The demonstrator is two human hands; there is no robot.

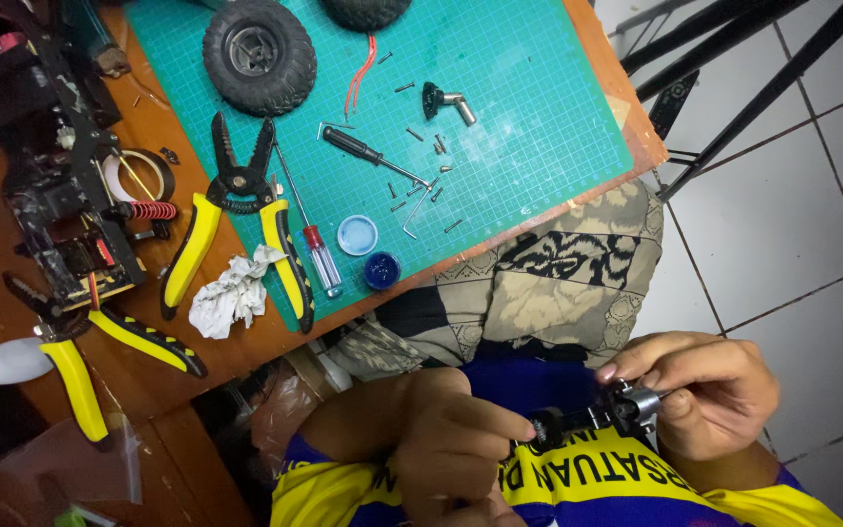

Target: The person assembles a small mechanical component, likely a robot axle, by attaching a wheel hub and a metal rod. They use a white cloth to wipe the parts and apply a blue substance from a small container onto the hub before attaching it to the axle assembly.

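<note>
Here, 2 hands, left hand (441, 439) and right hand (709, 390), clamped on 1 small black part (587, 420)

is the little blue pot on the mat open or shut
Open: the small blue pot shows its dark inside, and its pale blue lid lies flat beside it on the green cutting mat.

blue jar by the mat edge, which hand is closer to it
Left. The left hand lies below the blue jar, slightly right; the right hand is much farther right, beyond the small black part.

White tiled floor (782, 195), wooden table (178, 381)
</note>
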